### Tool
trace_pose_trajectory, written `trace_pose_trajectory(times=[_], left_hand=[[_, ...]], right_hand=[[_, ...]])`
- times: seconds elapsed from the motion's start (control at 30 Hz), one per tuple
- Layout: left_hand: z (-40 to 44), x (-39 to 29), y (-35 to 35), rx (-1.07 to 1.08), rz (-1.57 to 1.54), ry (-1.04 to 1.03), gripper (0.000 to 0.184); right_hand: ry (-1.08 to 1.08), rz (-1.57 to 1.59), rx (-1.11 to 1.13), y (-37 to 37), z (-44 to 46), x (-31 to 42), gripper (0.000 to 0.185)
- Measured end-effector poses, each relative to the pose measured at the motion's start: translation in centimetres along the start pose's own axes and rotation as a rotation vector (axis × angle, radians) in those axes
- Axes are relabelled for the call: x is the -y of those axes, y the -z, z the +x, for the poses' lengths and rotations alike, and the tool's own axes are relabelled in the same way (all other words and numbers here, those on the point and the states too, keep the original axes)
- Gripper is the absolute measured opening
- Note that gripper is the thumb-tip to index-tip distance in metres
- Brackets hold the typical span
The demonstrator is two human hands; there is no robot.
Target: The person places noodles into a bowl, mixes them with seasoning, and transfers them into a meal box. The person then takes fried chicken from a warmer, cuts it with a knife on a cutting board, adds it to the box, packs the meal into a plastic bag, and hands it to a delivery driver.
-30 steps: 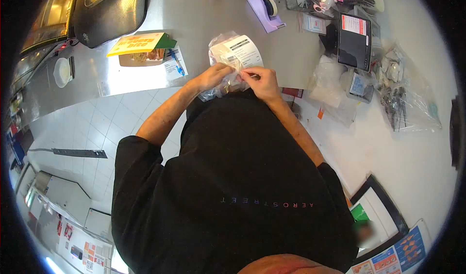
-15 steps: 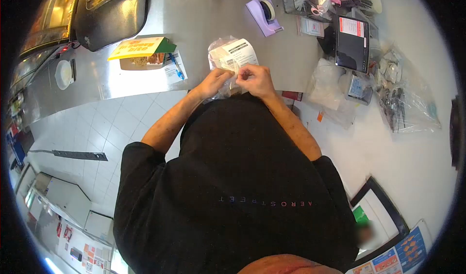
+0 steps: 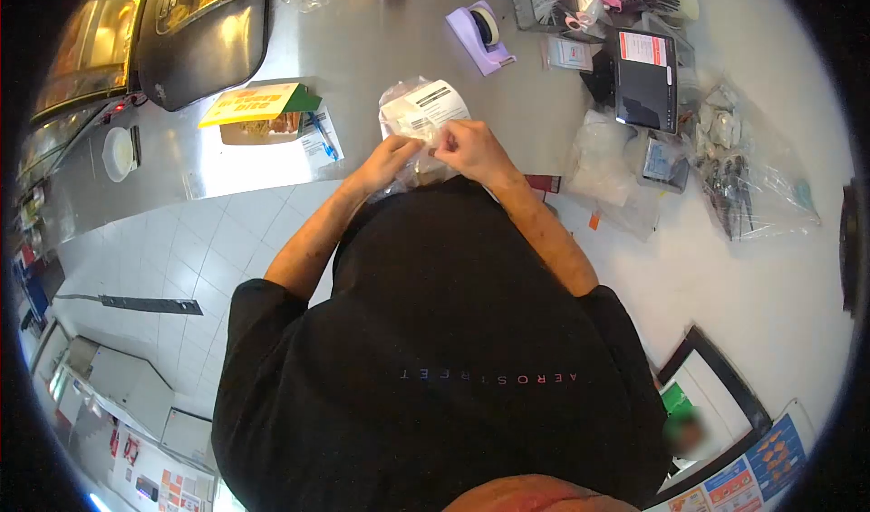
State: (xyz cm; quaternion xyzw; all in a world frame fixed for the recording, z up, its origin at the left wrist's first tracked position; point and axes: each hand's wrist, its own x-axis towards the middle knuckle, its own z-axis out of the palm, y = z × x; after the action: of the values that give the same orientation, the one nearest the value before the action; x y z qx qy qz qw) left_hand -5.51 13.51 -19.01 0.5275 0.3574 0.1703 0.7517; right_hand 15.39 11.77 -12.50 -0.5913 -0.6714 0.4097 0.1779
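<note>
A clear plastic bag (image 3: 391,113) lies at the near edge of the steel counter, against the front of my black shirt. On top of it is a white printed receipt (image 3: 437,104). My left hand (image 3: 388,162) is closed on the near left part of the bag, thumb and fingers pinched together. Beside it, my right hand (image 3: 473,151) pinches the bag close to the receipt's lower edge. The fingertips nearly meet, and exactly what lies between them is partly hidden. The bag's contents cannot be made out.
To the left, a yellow-and-green food box (image 3: 263,113) sits near a blue pen (image 3: 324,139) on a paper slip. A purple tape dispenser (image 3: 471,43) stands beyond the bag. A tablet (image 3: 645,86) and plastic bags (image 3: 603,159) are at right; a black-lidded container (image 3: 204,59) is at left.
Both hands stay at the bag, and the right fingers have shifted slightly around the pinched plastic. The whole view has moved a little.
</note>
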Motion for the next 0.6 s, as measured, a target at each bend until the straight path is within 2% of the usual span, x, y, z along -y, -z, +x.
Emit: trace_pose_trajectory(times=[0.03, 0.13, 0.17, 0.3, 0.4, 0.5, 0.6], left_hand=[[-0.4, -0.5, 0.0, 0.02, -0.05, 0.048, 0.037], [-0.1, -0.4, 0.1, 0.021, -0.012, 0.09, 0.038], [-0.1, -0.7, 0.2, 0.018, 0.04, 0.094, 0.038], [0.0, -0.8, 0.3, 0.018, 0.177, 0.223, 0.038], [0.0, -0.6, -0.2, 0.005, 0.228, -0.006, 0.039], [0.0, -1.5, 0.3, 0.057, 0.153, 0.245, 0.038], [-0.7, -1.0, -0.6, -0.024, -0.214, 0.147, 0.036]], right_hand=[[-0.087, 0.029, 0.014, 0.3, -0.4, -0.2, 0.012], [-0.047, 0.327, -0.123, 0.0, -1.0, 0.2, 0.02], [0.099, 0.171, -0.112, -0.1, -0.5, 0.3, 0.02], [0.147, 0.088, 0.126, 0.6, 1.3, -0.1, 0.016], [0.095, -0.023, 0.287, 1.4, 2.4, 0.5, 0.015], [0.089, 0.012, 0.296, 1.3, 2.5, 0.5, 0.014], [0.059, 0.213, 0.18, 0.5, 1.6, -0.5, 0.013]])
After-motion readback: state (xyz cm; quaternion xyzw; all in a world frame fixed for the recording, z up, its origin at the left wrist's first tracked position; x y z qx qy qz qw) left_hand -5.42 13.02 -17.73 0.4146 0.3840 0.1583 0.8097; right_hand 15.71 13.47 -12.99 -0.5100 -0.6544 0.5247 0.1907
